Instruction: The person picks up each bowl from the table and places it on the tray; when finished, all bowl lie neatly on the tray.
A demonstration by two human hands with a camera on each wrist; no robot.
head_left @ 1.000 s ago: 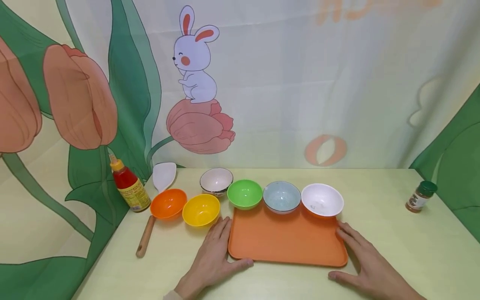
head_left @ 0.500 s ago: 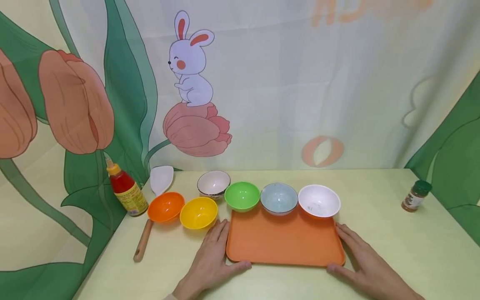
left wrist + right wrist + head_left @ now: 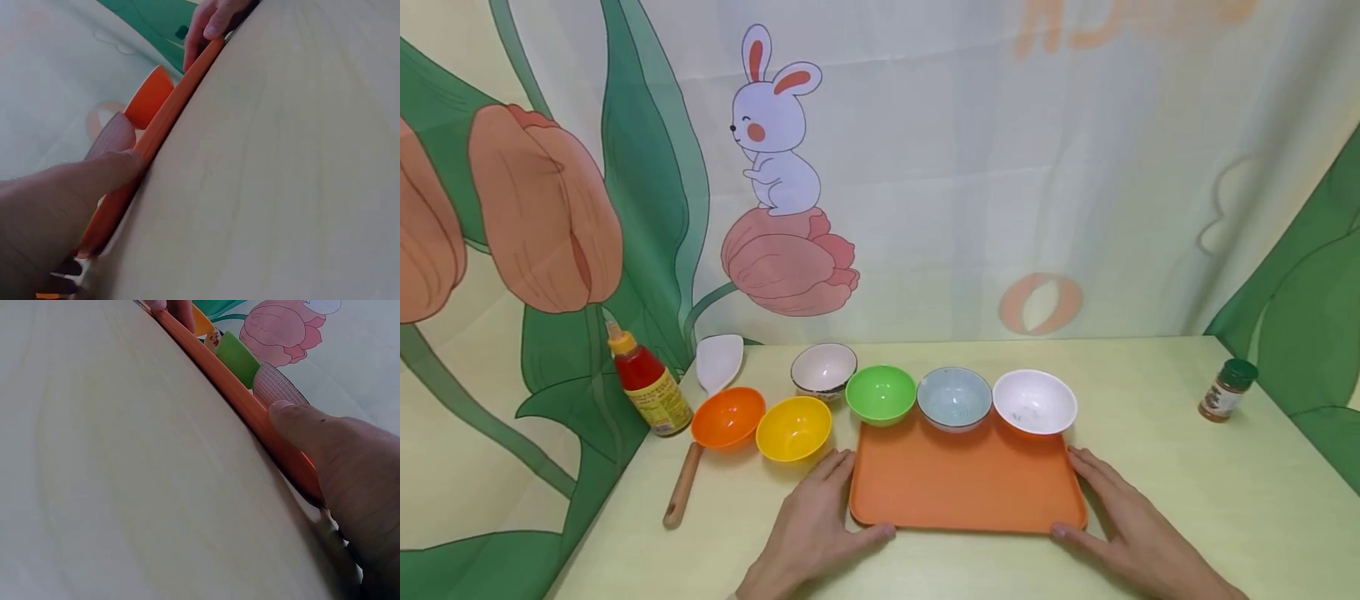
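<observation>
An orange rectangular tray (image 3: 966, 492) lies on the table between my two hands. My left hand (image 3: 808, 529) holds its left front corner, fingers along the side and thumb (image 3: 122, 165) on the front rim. At the right front corner, my right hand (image 3: 1138, 533) holds it in the same manner, its thumb (image 3: 290, 415) touching the rim. Along the tray's back edge are a green bowl (image 3: 881, 396), a light blue bowl (image 3: 954, 398) and a white bowl (image 3: 1034, 402). The fingers' undersides are hidden.
Left of the tray are a yellow bowl (image 3: 793, 429), an orange bowl (image 3: 728, 418), a patterned white bowl (image 3: 823, 371), a spatula (image 3: 682, 492) with a wooden handle and a red sauce bottle (image 3: 649, 383). A green-capped spice jar (image 3: 1227, 390) stands far right. A printed curtain (image 3: 925, 208) hangs behind.
My right thumb has moved in to touch the tray's front edge, and my left fingers have drawn back slightly along its side. The view has shifted a little; the bowls keep their places.
</observation>
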